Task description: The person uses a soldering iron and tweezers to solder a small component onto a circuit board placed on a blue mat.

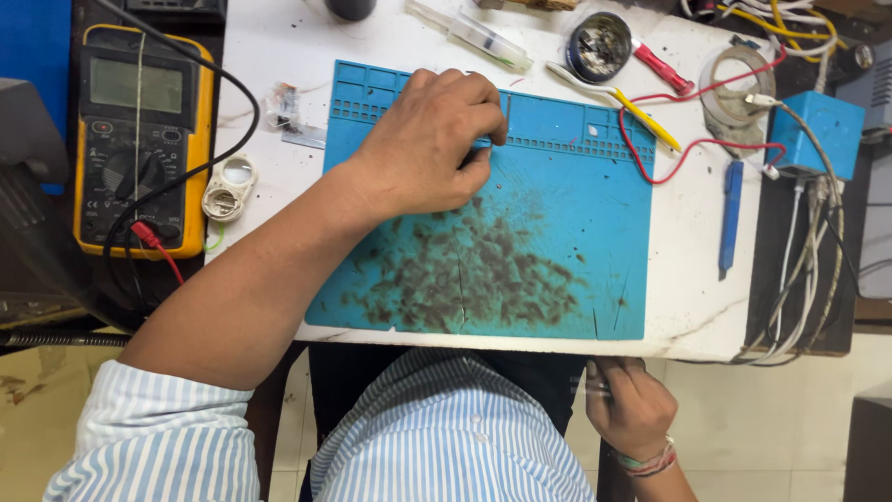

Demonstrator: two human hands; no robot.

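Head view of a repair bench. The left hand (429, 144) rests on a blue silicone work mat (567, 186), fingers curled and thumb pressed toward the fingertips near the mat's row of small tray compartments (557, 125) at 12 o'clock; whether anything is pinched there cannot be told. Dark smudges (469, 270) cover the mat at 6 o'clock of this hand. The right hand (630, 404) hangs below the table's front edge at 5 o'clock, closed around a thin, blurred tool (591, 386). A yellow digital multimeter (141, 139) lies at 9 o'clock, with a white round loupe (229, 186) beside it. At 1 o'clock sit a syringe (474, 33), a round tin (599, 45), a yellow-handled tool (646, 121) and a blue box (822, 135).
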